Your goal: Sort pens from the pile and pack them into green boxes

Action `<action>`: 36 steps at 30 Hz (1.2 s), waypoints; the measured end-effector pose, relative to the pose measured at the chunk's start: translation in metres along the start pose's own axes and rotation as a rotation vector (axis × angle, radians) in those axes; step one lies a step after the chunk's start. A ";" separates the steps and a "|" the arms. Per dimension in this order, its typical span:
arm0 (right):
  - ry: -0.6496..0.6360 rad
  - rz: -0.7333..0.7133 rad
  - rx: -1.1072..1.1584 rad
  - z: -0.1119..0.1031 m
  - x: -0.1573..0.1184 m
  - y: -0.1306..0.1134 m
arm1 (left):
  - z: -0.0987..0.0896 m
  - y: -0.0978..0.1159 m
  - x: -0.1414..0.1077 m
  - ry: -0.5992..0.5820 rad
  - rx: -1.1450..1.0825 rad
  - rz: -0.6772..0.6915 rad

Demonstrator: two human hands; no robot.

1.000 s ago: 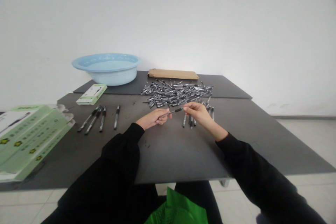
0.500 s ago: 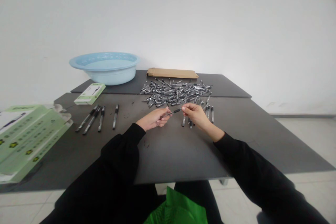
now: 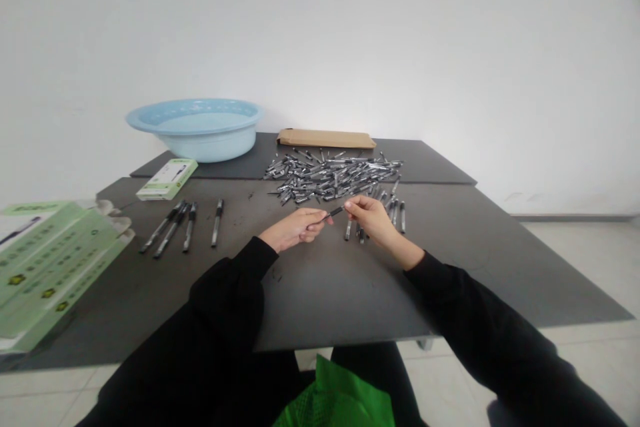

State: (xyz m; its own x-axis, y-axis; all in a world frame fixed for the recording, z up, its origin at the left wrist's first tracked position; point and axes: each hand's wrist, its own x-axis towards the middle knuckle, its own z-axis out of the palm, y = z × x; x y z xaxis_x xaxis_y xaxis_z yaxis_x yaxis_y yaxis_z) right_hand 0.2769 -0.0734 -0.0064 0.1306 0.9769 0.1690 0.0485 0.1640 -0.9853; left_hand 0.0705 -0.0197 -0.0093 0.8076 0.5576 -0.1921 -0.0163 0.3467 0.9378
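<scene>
Head view: one pen (image 3: 336, 212), held above the dark surface (image 3: 340, 300), left hand (image 3: 295, 230) with fingers curled round the barrel, right hand (image 3: 369, 215) with fingers pinching the end beyond the black grip; less barrel shows than a second ago, the left fingers now nearer the grip, suggesting, to my eye, a steadier hold for work at that end. Long axis: aslant, rising from left hand to right, grip end pointing rightward. Beyond: heap of pens (image 3: 335, 177); four loose pens (image 3: 189, 230), left; blue basin (image 3: 210, 147), behind.
</scene>
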 end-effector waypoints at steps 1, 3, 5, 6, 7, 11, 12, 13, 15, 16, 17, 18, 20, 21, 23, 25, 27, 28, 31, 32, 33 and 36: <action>0.000 -0.003 -0.004 0.000 0.000 0.000 | 0.001 0.000 0.000 0.028 0.014 0.028; 0.000 -0.009 -0.008 0.000 0.000 -0.001 | 0.003 0.001 0.000 0.052 0.001 0.040; 0.009 -0.009 -0.007 0.000 0.000 0.000 | 0.003 0.001 0.000 0.021 -0.056 -0.015; 0.013 -0.006 -0.007 0.000 0.000 0.000 | 0.003 0.000 0.001 0.004 -0.082 -0.045; 0.016 -0.003 -0.007 0.000 0.000 0.000 | 0.003 0.000 0.001 -0.002 -0.094 -0.064; 0.024 0.005 -0.002 0.001 0.000 0.001 | 0.006 -0.002 0.002 0.088 -0.012 0.018; 0.028 0.006 -0.001 0.001 0.000 0.001 | 0.007 -0.002 0.002 0.107 0.012 0.044; 0.033 0.006 0.003 0.000 0.000 0.000 | 0.008 -0.002 0.001 0.123 0.026 0.066; 0.046 0.007 0.017 0.000 0.000 0.000 | 0.010 0.000 -0.001 0.145 0.024 0.096; 0.052 0.008 0.026 0.000 0.000 -0.001 | 0.011 0.000 -0.002 0.146 0.003 0.098; 0.059 0.009 0.033 -0.001 0.000 -0.001 | 0.011 0.001 -0.002 0.131 -0.027 0.079; 0.062 0.008 0.037 -0.001 0.000 0.000 | 0.011 0.001 -0.002 0.096 -0.060 0.037; 0.062 0.005 0.035 -0.001 0.000 0.000 | 0.011 0.001 -0.001 0.007 -0.107 -0.064; 0.058 0.003 0.034 -0.001 0.000 0.000 | 0.011 0.001 -0.001 -0.014 -0.112 -0.093; 0.051 0.002 0.031 -0.001 0.000 0.001 | 0.011 0.000 0.000 0.018 -0.078 -0.076; 0.046 -0.002 0.032 -0.001 0.000 0.001 | 0.012 -0.001 0.001 0.111 -0.020 -0.008; 0.043 -0.009 0.035 -0.001 0.000 0.000 | 0.014 -0.001 0.000 0.177 0.026 0.034; 0.042 -0.013 0.033 -0.001 0.000 0.001 | 0.015 -0.001 0.000 0.199 0.037 0.049; 0.039 -0.020 0.019 -0.002 0.000 0.002 | 0.018 -0.001 0.000 0.201 -0.002 0.056; 0.037 -0.021 0.016 -0.002 0.000 0.003 | 0.019 -0.001 0.000 0.161 -0.037 0.020; 0.038 -0.021 0.017 -0.003 0.001 0.004 | 0.019 -0.001 0.000 0.108 -0.077 -0.026; 0.023 -0.017 0.038 -0.003 0.001 0.006 | 0.018 -0.002 0.000 -0.026 -0.154 -0.101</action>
State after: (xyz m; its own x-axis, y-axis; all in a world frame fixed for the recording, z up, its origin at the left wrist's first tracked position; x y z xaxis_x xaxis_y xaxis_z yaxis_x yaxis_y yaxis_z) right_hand 0.2799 -0.0721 -0.0121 0.1531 0.9707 0.1853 0.0130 0.1856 -0.9825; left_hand 0.0815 -0.0340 -0.0061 0.8246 0.4950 -0.2738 -0.0227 0.5125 0.8584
